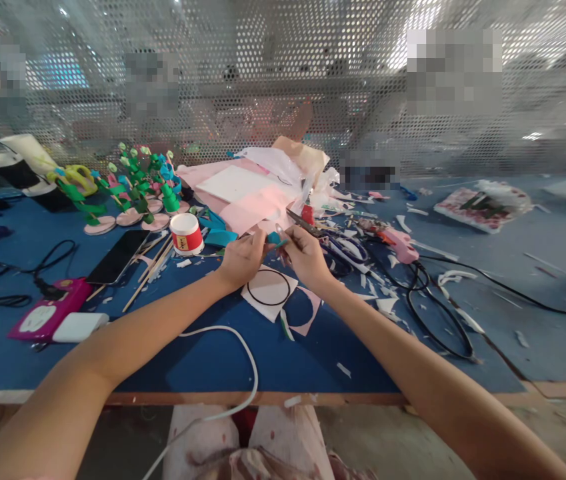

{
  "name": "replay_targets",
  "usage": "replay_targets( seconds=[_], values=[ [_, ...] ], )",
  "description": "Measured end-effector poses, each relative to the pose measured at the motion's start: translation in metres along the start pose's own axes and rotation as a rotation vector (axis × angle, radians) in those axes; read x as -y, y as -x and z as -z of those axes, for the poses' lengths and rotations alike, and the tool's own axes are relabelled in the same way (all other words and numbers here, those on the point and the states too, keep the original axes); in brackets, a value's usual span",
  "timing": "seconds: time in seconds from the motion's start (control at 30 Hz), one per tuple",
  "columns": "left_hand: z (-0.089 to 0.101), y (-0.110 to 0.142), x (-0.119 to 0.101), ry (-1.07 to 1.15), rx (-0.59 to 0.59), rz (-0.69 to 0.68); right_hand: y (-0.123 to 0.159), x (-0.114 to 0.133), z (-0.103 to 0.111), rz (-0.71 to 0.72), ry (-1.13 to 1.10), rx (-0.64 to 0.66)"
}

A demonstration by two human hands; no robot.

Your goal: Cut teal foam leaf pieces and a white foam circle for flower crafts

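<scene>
My left hand [245, 257] and my right hand [305, 255] meet above the middle of the table. Between their fingertips is a small piece of blue paper [275, 238], pinched from both sides; its exact shape is too small to make out. Just below my hands lies a white card with a black circle [269, 293]. A pink paper offcut with a round cutout [314, 313] rests to its right. More blue paper [220, 237] sits left of my left hand. Behind my right hand are scissors [303, 221], partly hidden.
Green paper plants on pink discs [100, 225] stand at the back left, near a white-and-red tub [187, 235]. A black phone [117, 257], a magenta power strip [53, 310] and a white cable [243, 340] lie leftward. On the right are a pink glue gun [399, 245] and scattered scraps.
</scene>
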State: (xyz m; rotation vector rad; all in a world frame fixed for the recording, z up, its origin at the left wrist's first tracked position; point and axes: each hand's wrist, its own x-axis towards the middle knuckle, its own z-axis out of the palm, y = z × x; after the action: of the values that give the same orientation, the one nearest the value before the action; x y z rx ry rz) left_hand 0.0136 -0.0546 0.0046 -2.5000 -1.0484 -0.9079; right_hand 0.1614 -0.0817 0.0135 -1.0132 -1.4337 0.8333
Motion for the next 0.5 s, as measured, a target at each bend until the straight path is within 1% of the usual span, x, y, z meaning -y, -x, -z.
replay_targets(
  seconds=[0.07,0.13,0.2,0.3,0.37,0.5],
  values=[
    [-0.001,0.000,0.000,0.033,0.002,-0.005,0.001,0.001,0.001,0.023,0.036,-0.011],
    [-0.001,-0.001,-0.002,0.134,-0.032,0.011,0.001,0.003,0.002,0.048,0.106,0.006],
    [-0.001,-0.002,-0.005,0.271,-0.062,0.064,0.002,0.005,0.003,0.083,0.210,0.051],
    [0.000,-0.004,-0.010,0.424,-0.031,0.158,0.003,0.009,0.003,0.146,0.350,0.099],
    [0.000,-0.005,-0.012,0.473,-0.005,0.189,0.004,0.011,0.002,0.173,0.395,0.101],
    [-0.001,-0.005,-0.014,0.530,-0.025,0.252,0.004,0.012,0.001,0.198,0.430,0.097]
  ],
)
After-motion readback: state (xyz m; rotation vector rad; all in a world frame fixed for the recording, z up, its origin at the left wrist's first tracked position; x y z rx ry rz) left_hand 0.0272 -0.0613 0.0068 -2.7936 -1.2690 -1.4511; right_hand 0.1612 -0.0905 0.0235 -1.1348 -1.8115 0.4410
